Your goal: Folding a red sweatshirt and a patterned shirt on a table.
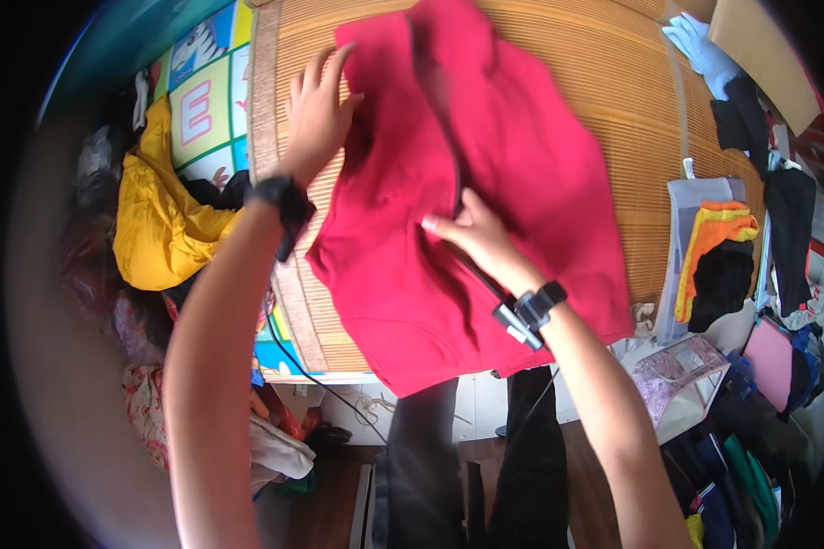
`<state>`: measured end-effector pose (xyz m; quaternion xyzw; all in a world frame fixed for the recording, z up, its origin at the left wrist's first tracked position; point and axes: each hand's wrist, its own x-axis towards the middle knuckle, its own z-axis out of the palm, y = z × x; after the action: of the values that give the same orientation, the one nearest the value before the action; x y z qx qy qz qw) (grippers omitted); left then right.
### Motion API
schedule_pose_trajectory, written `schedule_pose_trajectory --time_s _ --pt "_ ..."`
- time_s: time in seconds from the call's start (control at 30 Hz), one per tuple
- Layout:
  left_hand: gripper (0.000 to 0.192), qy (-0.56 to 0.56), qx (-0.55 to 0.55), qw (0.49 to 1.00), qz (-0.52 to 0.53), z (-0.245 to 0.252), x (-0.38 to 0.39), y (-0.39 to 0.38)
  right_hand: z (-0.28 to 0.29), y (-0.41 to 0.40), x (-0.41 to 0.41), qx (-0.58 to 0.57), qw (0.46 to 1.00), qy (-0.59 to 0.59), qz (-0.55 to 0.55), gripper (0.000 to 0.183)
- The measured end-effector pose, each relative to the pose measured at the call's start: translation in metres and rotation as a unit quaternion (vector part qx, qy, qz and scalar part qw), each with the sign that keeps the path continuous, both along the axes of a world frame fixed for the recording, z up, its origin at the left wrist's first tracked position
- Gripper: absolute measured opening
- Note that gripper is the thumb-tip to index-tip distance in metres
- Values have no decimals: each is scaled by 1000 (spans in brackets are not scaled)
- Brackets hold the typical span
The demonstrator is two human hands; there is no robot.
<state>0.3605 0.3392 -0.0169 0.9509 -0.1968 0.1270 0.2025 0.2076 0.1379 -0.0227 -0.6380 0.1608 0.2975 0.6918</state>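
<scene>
A red zip-front garment point(542, 171) lies spread before me on a bamboo mat point(604, 89), its lower edge hanging past the mat's near side. A dark zip edge runs down its middle, and the front is partly parted near the top. My left hand point(319, 99) is at the garment's upper left edge, fingers spread, with the fingertips and thumb over the red cloth. Lower down, my right hand point(484, 237) pinches the front edge beside the zip between thumb and fingers. Black bands with small devices are strapped around both wrists.
Left of the mat lie a yellow garment point(172, 213) and a colourful letter-patterned mat point(196, 117). Folded orange and black clothes point(717, 254) lie at the right. Below them stands a purple-patterned clear bag point(680, 377). A black cable point(302, 370) hangs at the near left.
</scene>
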Motion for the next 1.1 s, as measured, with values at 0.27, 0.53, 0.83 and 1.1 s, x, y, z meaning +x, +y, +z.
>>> schedule_pose_trajectory --time_s 0.27,0.53,0.83,1.1 --pt "54 167 231 958 -14 -23 65 -30 22 9 -91 -126 991 51 6 42" --pt "73 -25 160 981 -105 -16 39 -76 25 -124 -90 -494 831 -242 -76 24" --pt "47 365 -178 908 107 -42 95 -83 -12 -185 -113 -555 827 -80 44 57" --pt "67 340 -118 933 32 -28 136 -79 -18 -216 -105 -518 853 -6 62 39"
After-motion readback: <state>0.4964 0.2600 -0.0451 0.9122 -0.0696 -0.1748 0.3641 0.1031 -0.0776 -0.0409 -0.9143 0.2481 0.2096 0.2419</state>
